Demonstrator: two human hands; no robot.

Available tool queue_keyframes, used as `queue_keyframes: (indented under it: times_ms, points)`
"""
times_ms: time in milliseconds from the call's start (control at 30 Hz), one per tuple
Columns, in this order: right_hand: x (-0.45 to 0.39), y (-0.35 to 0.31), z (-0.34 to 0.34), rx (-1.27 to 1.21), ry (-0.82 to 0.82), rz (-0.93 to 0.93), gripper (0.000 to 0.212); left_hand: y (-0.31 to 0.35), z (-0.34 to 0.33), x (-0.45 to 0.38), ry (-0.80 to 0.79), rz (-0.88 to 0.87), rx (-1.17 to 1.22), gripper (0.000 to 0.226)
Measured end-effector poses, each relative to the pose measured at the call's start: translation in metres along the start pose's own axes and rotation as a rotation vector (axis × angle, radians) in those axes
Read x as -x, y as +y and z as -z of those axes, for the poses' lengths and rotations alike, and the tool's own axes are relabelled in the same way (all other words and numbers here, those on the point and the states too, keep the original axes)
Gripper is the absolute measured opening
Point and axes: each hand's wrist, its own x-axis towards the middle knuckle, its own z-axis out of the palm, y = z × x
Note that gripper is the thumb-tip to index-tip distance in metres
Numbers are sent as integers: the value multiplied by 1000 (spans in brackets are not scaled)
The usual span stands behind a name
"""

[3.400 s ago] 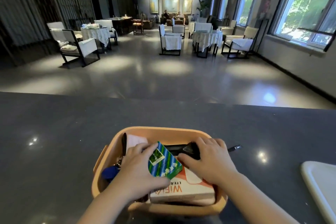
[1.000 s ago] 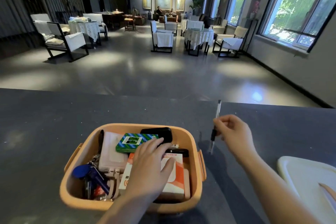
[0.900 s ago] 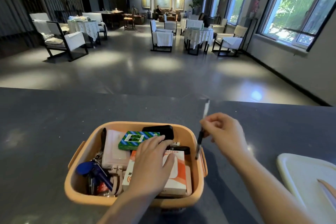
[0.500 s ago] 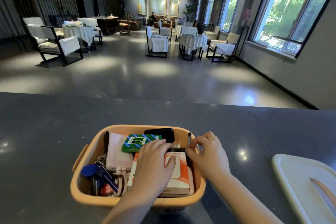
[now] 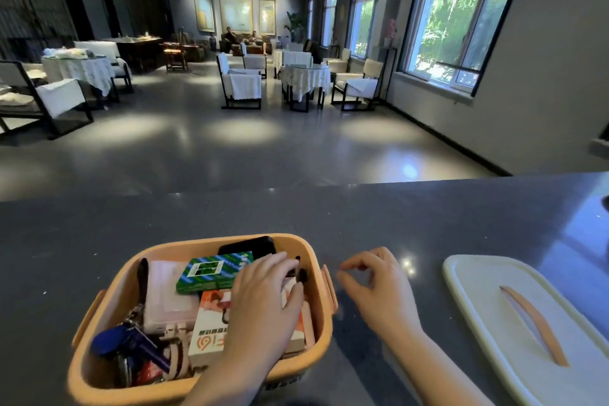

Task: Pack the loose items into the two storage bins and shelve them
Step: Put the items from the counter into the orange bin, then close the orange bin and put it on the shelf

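Bin [image 5: 316, 252] crammed (keys, boxes), left hand [image 5: 263, 303] flat inside, right hand [image 5: 379, 287] fingers loosely curled, lid [image 5: 478, 293] beside

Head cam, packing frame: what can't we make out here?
- Orange bin: near rim cut off by the left forearm.
- Orange-white box: the left hand covers much of it.
- Pen: only a dark end shows.
- White lid: cut by the right edge.
- Second bin: not in view.

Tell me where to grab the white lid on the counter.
Take the lid by its orange handle strip, coming from above. The lid lies flat with its top up and the strip runs across its middle, so fingers can likely pinch it there.
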Motion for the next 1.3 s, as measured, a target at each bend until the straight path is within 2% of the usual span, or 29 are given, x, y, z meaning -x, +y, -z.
queue_keyframes:
  times_ms: [133,200,333,433,500,567,667,733,833,933,1100,1300]
  points:
    - [17,58,34,-66,145,-160,18,36,-23,-2,-33,-113,53,31]
    - [20,93,48,-57,168,-259,19,46,-30,-4,-41,-146,64,30]
    - [30,178,92,81,261,-496,16,69,-61,-12,-160,-167,-4,37]
    - [32,221,110,293,182,-619,43,74,-79,-13,-242,-158,-102,40]
    - [27,238,115,461,119,-646,53,71,-81,-11,-251,-164,-158,41]
    - [21,250,116,534,135,-652,51,72,-79,-9,-215,-149,-130,40]
    - [10,258,114,493,184,-666,35,74,-74,-8,-157,-111,-54,35]
    - [3,256,108,402,192,-662,36,72,-68,-8,-130,-78,-38,37]
    - [-7,235,100,348,167,-600,41,58,-54,-8,-101,-22,-98,44]
    - [-20,189,98,318,185,-481,30,35,-36,-4,-108,25,-179,51]
    - [-36,101,95,186,190,-162,28,11,-14,-4,-106,102,-177,53]
    - [-40,21,87,20,223,123,29,-6,11,6,-80,128,-133,48]
